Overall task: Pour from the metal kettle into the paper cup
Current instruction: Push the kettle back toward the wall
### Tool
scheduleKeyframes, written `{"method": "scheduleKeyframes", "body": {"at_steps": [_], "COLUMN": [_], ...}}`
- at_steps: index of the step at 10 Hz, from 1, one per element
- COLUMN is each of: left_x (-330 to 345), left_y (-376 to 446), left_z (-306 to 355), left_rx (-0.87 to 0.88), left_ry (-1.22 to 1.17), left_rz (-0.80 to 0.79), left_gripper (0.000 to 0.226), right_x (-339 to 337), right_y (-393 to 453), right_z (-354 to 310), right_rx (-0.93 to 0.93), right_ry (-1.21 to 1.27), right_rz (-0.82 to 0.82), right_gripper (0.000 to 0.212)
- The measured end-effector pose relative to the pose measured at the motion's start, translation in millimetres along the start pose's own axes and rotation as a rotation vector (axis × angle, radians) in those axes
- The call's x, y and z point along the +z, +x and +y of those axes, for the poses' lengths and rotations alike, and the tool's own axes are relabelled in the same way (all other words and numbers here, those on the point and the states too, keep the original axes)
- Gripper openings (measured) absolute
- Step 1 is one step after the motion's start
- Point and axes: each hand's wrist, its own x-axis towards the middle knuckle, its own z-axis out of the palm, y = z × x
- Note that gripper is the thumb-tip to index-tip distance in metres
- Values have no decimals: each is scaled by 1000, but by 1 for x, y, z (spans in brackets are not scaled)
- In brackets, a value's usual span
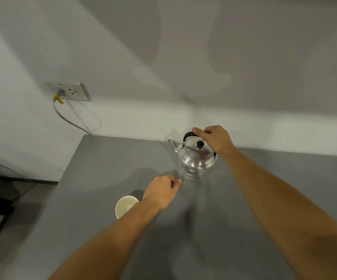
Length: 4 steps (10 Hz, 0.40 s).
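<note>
The right hand [216, 139] has its grip closed over the black handle [189, 135] of the metal kettle [196, 158], fingers curled across the top of the arch with the thumb tip pointing toward nine o'clock. The kettle stands upright on the grey bench [95, 178], near the far edge by the wall, lid on with its black knob [200, 145] up and its spout [172, 145] aimed toward ten o'clock.

The left hand [162, 191] sits at seven o'clock from the kettle, low over the bench; its grip is loosely curled and holds nothing, the thumb tip just short of the kettle's base. Whether it touches the bench cannot be told.

The paper cup [126, 206] stands upright at eight o'clock from the left hand, beside the wrist, its mouth open and white inside.

On the wall at ten o'clock a socket plate [70, 90] carries a plug with a yellow tag [58, 99] and grey cable [68, 122]; the small print on the plate is too blurred to read.
</note>
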Motion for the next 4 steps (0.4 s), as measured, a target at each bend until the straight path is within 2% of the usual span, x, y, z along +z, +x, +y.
{"method": "scheduleKeyframes", "body": {"at_steps": [1,2,3,4], "left_x": [-4,-13,-23,-39], "left_y": [1,-2,-11,-22], "left_z": [0,5,11,23], "left_rx": [13,28,59,80], "left_ry": [11,13,7,22], "left_rz": [24,49,70,121], "left_gripper": [40,42,43,42], "right_x": [2,1,-5,-13], "right_y": [-5,-17,-33,-54], "right_z": [2,-3,-10,-21], "right_rx": [-76,-219,-323,-388], "right_ry": [-70,-218,-203,-196], "right_rz": [34,224,302,255], "right_gripper": [48,39,31,26]}}
